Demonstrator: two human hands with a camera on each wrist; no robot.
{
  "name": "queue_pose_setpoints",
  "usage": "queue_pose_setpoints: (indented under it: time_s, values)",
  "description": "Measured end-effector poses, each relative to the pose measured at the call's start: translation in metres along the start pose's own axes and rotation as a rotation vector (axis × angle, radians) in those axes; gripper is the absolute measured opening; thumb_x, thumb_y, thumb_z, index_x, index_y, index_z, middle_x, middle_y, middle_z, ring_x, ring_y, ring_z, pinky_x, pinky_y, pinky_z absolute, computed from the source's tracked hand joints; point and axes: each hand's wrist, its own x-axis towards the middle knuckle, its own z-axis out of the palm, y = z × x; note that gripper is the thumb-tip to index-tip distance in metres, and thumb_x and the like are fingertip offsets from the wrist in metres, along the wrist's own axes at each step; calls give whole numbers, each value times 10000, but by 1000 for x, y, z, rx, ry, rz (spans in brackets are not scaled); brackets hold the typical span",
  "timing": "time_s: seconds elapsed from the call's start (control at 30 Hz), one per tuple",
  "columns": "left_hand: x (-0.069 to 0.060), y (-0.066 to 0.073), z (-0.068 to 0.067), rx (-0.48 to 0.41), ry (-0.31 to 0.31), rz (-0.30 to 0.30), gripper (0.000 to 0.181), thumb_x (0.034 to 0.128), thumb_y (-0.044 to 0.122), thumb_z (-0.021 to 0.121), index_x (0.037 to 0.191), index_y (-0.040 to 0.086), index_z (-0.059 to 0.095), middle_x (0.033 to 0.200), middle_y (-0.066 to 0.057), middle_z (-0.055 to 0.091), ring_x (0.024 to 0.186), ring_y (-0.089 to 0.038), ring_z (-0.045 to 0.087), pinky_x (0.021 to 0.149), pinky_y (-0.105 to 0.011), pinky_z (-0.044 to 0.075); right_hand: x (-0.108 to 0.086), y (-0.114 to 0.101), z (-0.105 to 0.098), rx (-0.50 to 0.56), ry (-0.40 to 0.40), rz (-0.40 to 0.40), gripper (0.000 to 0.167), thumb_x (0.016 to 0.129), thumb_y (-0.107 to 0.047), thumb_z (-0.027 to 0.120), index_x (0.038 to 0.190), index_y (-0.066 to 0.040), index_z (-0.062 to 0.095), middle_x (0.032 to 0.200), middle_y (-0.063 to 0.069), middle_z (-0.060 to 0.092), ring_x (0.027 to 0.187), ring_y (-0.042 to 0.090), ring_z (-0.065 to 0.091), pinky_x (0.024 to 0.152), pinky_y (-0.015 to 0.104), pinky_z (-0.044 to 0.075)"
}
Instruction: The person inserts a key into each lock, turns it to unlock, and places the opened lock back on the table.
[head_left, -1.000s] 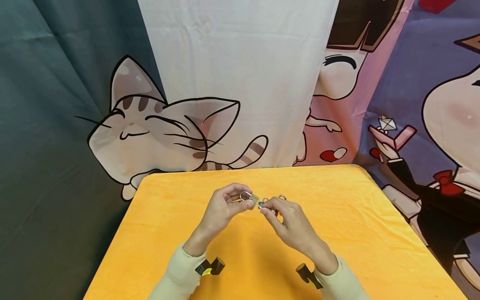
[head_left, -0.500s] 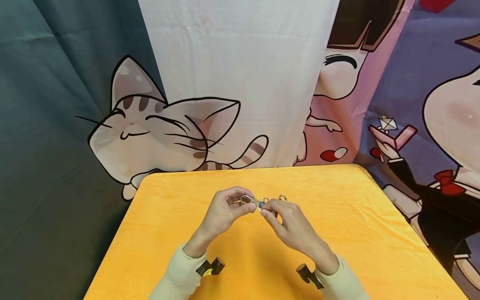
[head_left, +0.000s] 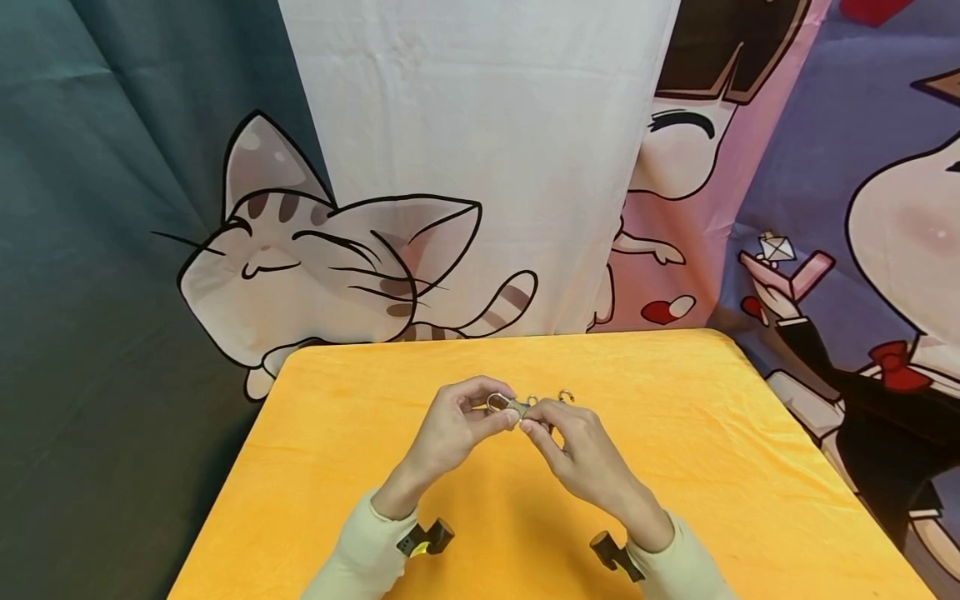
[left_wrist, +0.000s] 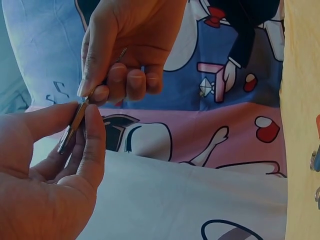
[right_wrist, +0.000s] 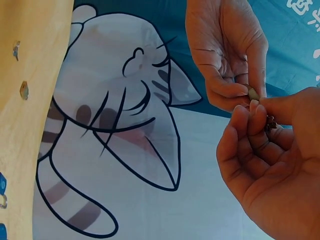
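In the head view my left hand (head_left: 453, 421) pinches a small padlock (head_left: 517, 408) between thumb and fingers. Its metal shackle (head_left: 495, 402) points left and its body points right. My right hand (head_left: 577, 437) meets it from the right, thumb and forefinger pinched together at the padlock's lower end. A thin jagged strip like a key blade (left_wrist: 123, 53) sticks out behind the right fingers in the left wrist view. Most of that key is hidden by the fingers. In the right wrist view a small brownish metal piece (right_wrist: 271, 122) shows beside the right palm.
On the yellow table (head_left: 360, 467), behind the right hand, lie metal hooked pieces, one of them a curved loop (head_left: 566, 396). Blue items (right_wrist: 2, 182) show at the right wrist view's edge. A printed cartoon cloth (head_left: 480, 125) hangs behind the table.
One second ago a gap parted the padlock from the blue-coloured end in my right fingers. My left hand has moved slightly right and down; the two now touch and the blue is nearly hidden.
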Motion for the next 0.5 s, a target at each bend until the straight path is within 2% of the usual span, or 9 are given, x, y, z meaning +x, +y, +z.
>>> queue_pose_setpoints:
  time_s: [0.13,0.3,0.5]
  values:
    - [1,-3,2,-9,-10,21,236,911,103,695,1110,-9,637,1002,-175,652,826,-144,669,794,-320,594,0,1,1,12,26,-8,94,954,-76,622,914,-156,649,784,-109,610,677,-9,476,617,202,481]
    - [2,-8,3,-4,-2,10,203,927,125,681,1059,-22,638,975,-124,651,815,-146,674,769,-305,591,0,3,1,22,74,-23,104,945,-53,626,928,-150,659,750,-85,594,685,2,476,617,195,458]
    - [0,-11,7,-35,36,43,168,932,102,667,992,-49,621,990,-107,623,851,-137,637,766,-268,577,1,2,4,95,90,0,130,940,-30,624,917,-155,654,730,-66,596,666,12,500,602,210,468]
